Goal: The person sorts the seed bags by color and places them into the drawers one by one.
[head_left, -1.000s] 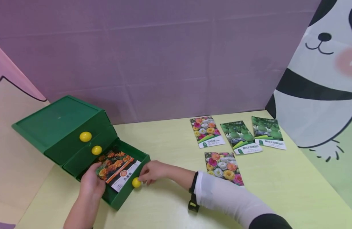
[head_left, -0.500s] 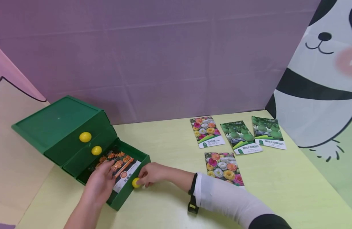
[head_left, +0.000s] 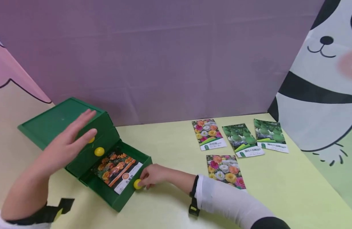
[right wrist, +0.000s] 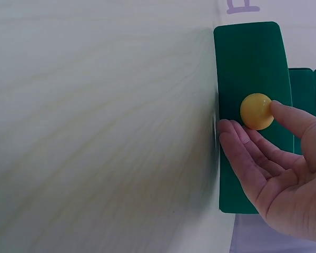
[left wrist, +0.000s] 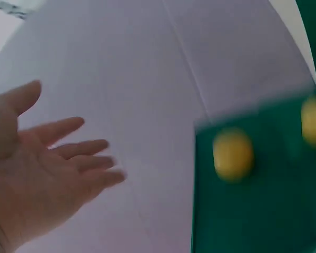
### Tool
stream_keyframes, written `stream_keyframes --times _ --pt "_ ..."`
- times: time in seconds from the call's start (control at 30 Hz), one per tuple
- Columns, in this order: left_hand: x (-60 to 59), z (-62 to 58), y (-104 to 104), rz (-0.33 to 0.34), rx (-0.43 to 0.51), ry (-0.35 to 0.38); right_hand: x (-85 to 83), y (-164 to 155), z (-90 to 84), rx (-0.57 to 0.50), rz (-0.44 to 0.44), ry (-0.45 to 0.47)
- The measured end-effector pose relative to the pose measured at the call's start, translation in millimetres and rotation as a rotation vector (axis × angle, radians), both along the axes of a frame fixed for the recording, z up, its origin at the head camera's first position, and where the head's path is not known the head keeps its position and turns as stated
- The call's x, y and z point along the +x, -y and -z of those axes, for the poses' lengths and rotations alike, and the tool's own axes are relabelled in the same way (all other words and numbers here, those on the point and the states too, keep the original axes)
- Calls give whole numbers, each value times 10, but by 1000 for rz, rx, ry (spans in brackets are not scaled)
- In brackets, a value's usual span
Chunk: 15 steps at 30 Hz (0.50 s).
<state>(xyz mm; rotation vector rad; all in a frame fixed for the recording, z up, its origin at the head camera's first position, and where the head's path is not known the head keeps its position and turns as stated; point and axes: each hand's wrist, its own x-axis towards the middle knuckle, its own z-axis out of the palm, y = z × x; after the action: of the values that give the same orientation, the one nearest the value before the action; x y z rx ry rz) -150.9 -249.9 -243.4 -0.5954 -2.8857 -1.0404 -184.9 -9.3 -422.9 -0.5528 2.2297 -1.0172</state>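
The left hand (head_left: pixel 68 143) is raised, fingers (head_left: pixel 85 125) straight and spread; the right hand (head_left: pixel 153 176) reaches leftward, thumb and fingers (right wrist: pixel 253 145) lightly curled.

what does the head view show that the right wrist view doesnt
Only the head view shows the seed packet lying in the open bottom drawer, four more packets on the table, and the left hand raised, fingers straight, over the green drawer box. Only the right wrist view shows the thumb tip touching the knob and the fingers against the drawer front. Both show the right hand at the bottom drawer's yellow knob.
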Motion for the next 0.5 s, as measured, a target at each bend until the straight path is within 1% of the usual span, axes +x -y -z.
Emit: stream_keyframes --times 0.07,0.1,0.17,0.23,0.33,0.5 --pt "-152 -64 141 -32 -161 -107 -2 -6 5 -1 5 3" --pt "-230 -83 219 -47 -229 -139 -1 -10 2 -1 8 4" --pt "-374 -96 382 -60 -314 -166 -3 -11 -3 -7 12 4" --pt "-487 -84 541 -62 -347 -150 -6 -9 -9 -20 15 10" --pt "-603 -30 734 -54 -346 -86 -2 1 -9 -21 13 9" --pt "-746 75 913 -64 -391 19 13 1 10 -5 21 13"
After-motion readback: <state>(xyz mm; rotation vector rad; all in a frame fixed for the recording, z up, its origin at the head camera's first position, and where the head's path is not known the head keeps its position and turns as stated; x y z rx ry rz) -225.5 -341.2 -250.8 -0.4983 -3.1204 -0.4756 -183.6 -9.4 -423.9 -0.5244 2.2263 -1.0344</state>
